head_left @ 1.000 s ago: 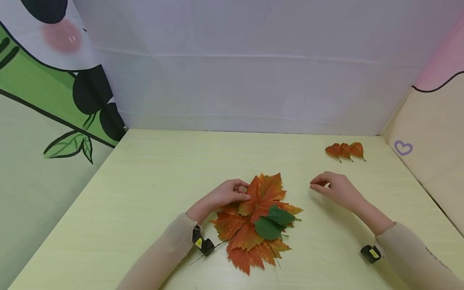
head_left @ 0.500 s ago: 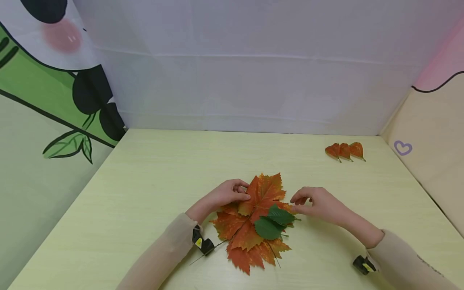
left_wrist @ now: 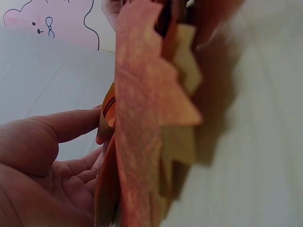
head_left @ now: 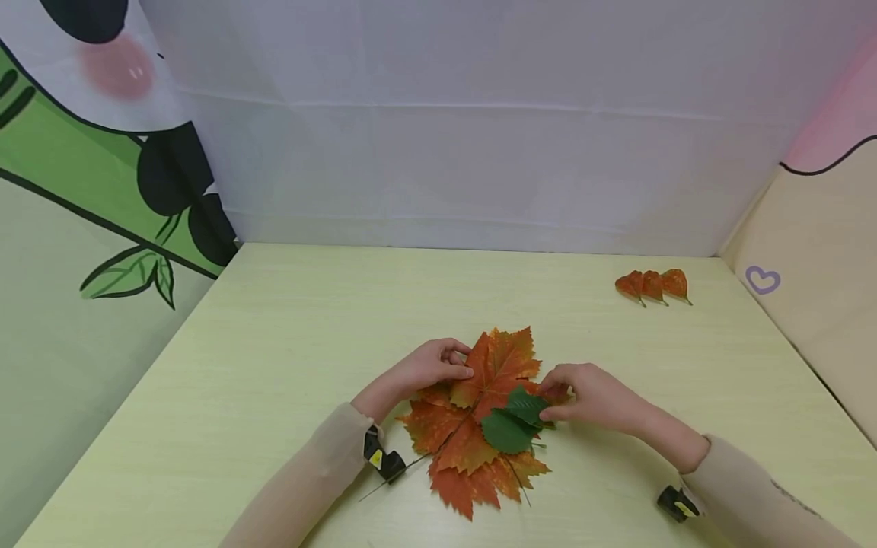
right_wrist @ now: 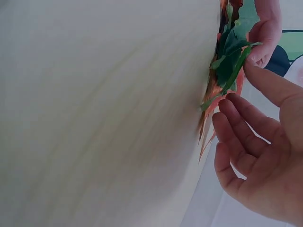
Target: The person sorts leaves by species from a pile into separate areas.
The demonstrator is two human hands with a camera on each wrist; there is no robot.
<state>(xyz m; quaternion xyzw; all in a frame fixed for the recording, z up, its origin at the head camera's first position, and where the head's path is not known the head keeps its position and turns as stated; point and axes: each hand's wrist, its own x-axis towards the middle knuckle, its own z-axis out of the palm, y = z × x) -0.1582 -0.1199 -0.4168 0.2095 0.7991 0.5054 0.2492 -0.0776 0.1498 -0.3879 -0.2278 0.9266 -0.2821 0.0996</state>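
Observation:
A layered pile of orange maple leaves lies on the table in the head view. My left hand pinches the edge of the top maple leaf; in the left wrist view the thumb presses against a curled leaf edge. Two overlapping green leaves, a lower one and an upper one, rest over the pile's right side. There my right hand pinches the upper green leaf near its stem, thumb and fingers on either side in the right wrist view. The exact fingertip contact is partly hidden.
Three small orange leaves lie in a row toward the table's back right. Thin dark stems stick out of the pile at the front. A pale cloth wall stands behind the table, with printed panels at both sides.
My right hand has moved left and toward me from beside the pile, and its thumb and fingers have come together on the upper green leaf. My left hand has stayed still.

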